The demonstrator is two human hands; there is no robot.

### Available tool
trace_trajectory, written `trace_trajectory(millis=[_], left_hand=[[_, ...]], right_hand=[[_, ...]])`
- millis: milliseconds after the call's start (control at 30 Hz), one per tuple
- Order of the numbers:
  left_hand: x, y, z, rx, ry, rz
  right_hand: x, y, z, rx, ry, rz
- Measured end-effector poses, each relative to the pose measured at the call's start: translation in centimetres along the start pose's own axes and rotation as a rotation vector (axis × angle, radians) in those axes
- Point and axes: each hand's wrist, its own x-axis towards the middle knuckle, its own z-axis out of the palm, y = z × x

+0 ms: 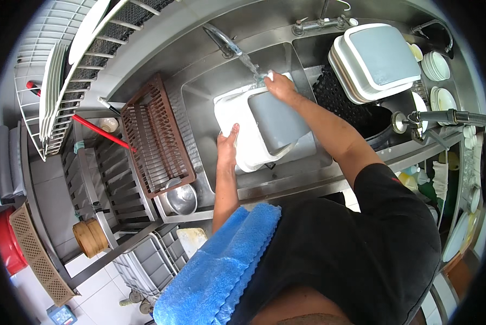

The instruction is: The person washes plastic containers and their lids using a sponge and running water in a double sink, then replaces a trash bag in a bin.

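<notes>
A white and grey plastic tub (247,134) is tilted over the steel sink basin (200,122). My left hand (228,146) grips its near left side, the thumb on the white face. At the tub's far edge, my right hand (280,86) is closed around something whitish, perhaps a cloth or sponge, mostly hidden by the fingers. Water runs from the curved faucet (226,40) and falls beside my right hand. A blue towel (226,260) hangs over my left shoulder.
Stacked white and grey tubs (383,57) stand right of the basin, near white bowls (435,66) and a spray nozzle (399,122). A brown dish rack (157,134) and a metal bowl (181,198) are at the left. A wire rack (74,85) holds white plates (54,93).
</notes>
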Motion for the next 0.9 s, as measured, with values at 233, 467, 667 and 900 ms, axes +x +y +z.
trace_trajectory(millis=[233, 467, 667, 900], left_hand=[[-0.1, 1.8, 0.2, -0.097, 0.127, -0.034], [1.7, 3.4, 2.1, 0.123, 0.185, -0.101], [4.4, 2.7, 5.0, 0.659, -0.015, -0.128], [6.4, 0.4, 5.3, -0.577, 0.054, -0.141]], right_hand=[[0.7, 6.0, 2.2, -0.034, 0.031, 0.066], [-2.3, -2.3, 1.2, 0.770, 0.156, 0.002], [-4.5, -8.5, 0.4, 0.142, 0.143, -0.604], [-16.5, -7.2, 2.3, -0.057, 0.247, -0.733]])
